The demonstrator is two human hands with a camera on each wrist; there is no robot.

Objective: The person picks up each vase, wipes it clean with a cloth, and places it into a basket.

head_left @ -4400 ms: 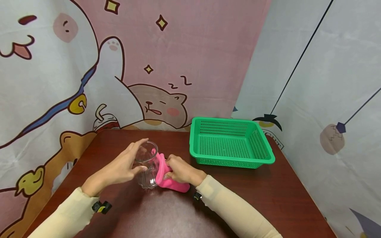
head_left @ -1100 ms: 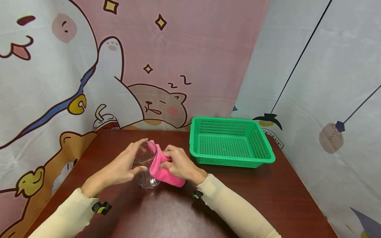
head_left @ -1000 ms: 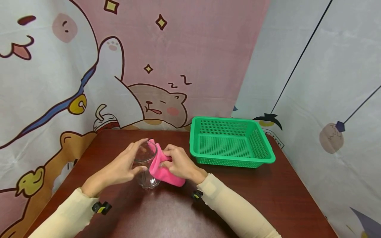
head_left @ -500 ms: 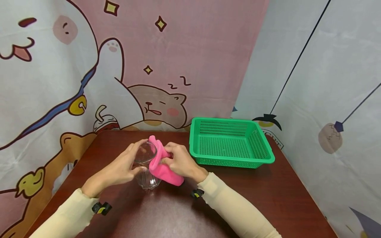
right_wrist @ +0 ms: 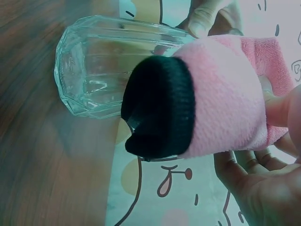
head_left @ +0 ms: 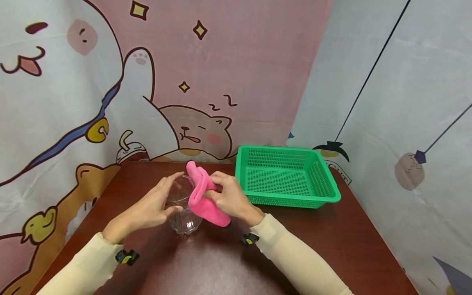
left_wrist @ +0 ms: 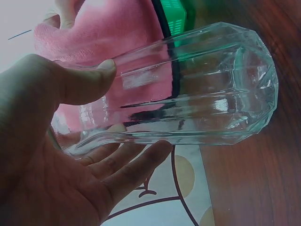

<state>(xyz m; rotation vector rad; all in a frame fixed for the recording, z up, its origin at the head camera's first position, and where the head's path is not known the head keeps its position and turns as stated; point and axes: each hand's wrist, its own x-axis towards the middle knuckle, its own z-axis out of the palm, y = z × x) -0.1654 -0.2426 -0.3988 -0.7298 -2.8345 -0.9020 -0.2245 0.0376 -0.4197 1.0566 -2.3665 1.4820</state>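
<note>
A clear faceted glass jar [head_left: 185, 223] stands upright on the table, its open rim at the top. My left hand [head_left: 149, 207] grips it near the rim, with the thumb on the near side and the fingers round the far side in the left wrist view. A fluffy pink cloth [head_left: 208, 211] with black edging hangs at the jar's right side, beside its rim. My right hand [head_left: 234, 196] pinches this cloth between thumb and fingers. Black trim [right_wrist: 160, 108] faces the right wrist camera and covers part of the glass. Whether cloth and glass touch, I cannot tell.
A green perforated plastic basket [head_left: 287, 196] sits at the back right of the brown table [head_left: 206, 266], just beyond my right hand. Curtains [head_left: 258, 73] printed with cartoon animals hang behind and beside the table.
My right hand has raised the pink cloth up along the jar and slightly to the right, baring more of the lower glass. The left hand and the jar stay in place.
</note>
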